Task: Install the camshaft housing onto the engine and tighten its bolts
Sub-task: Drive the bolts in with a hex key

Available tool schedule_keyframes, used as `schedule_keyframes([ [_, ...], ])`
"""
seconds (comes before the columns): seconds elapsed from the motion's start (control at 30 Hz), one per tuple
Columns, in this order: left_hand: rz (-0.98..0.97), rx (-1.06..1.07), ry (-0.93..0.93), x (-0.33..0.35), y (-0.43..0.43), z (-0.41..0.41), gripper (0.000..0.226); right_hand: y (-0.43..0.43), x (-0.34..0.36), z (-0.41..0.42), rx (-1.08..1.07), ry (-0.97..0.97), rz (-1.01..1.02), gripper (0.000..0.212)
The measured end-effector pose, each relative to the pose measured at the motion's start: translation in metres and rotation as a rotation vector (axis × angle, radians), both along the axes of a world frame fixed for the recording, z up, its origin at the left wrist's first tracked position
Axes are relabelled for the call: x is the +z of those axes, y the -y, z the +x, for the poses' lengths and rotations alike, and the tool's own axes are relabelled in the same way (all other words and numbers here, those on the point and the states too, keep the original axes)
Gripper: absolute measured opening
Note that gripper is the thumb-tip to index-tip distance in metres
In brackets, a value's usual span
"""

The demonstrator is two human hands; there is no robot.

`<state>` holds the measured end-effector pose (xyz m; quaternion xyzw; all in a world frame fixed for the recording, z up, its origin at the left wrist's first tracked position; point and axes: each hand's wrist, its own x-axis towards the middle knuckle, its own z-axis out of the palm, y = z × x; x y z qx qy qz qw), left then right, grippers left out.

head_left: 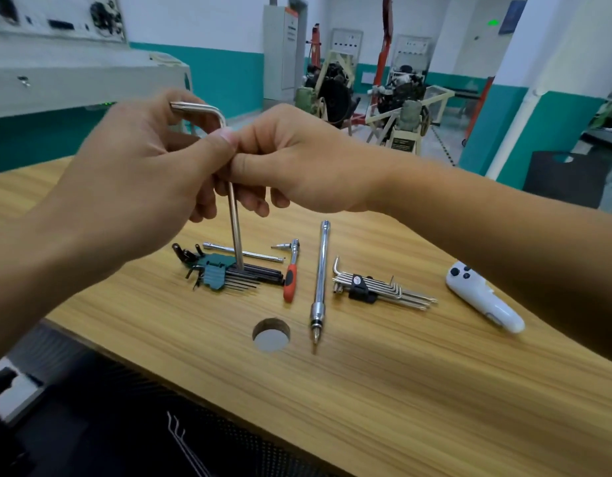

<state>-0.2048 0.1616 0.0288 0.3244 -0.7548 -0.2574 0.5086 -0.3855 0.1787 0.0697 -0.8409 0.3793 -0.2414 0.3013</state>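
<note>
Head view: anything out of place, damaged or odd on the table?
Nothing damaged or spilled. Odd: a white controller, no tool, right of the silver key set. The left hand and right hand hold an L-shaped key.

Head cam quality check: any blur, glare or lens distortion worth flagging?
Head view: left hand, right hand and the L-shaped key they hold look slightly soft; the ratchet is sharper. Head view: wide-angle lens bows the table edge; mild glare on the extension bar; light even, shadows faint.

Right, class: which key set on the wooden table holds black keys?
The teal-holder key set, left of the red-handled ratchet; the black-clip key set has silver keys.
</note>
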Motion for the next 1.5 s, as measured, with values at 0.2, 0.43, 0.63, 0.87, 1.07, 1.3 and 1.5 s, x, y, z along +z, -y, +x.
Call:
schedule_keyframes([
  [0.2, -0.010, 0.091, 0.056, 0.017, -0.014, 0.038, 0.011, 0.006, 0.010, 0.037, 0.084, 0.023, -0.018, 0.026],
  [0.43, -0.109, 0.417, 0.079, 0.098, -0.044, 0.161, 0.011, 0.036, 0.056, 0.181, 0.343, 0.311, -0.155, 0.026],
  [0.63, -0.141, 0.775, 0.095, 0.112, -0.073, 0.273, 0.009, 0.048, 0.065, 0.326, 0.452, 0.292, -0.322, 0.022],
  [0.87, 0.026, 0.797, 0.177, 0.072, -0.063, 0.327, 0.008, 0.080, 0.030, 0.378, 0.585, 0.029, -0.312, 0.024],
  [1.07, 0.047, 0.744, 0.138, 0.072, -0.051, 0.347, 0.011, 0.089, 0.022, 0.392, 0.644, 0.099, -0.251, 0.032],
  [1.3, -0.018, 0.731, 0.013, 0.056, -0.044, 0.357, 0.012, 0.095, 0.025, 0.402, 0.683, 0.021, -0.259, 0.036],
  [1.5, -0.005, 0.750, -0.011, 0.048, -0.046, 0.358, 0.013, 0.094, 0.025, 0.404, 0.705, -0.038, -0.313, 0.036],
])
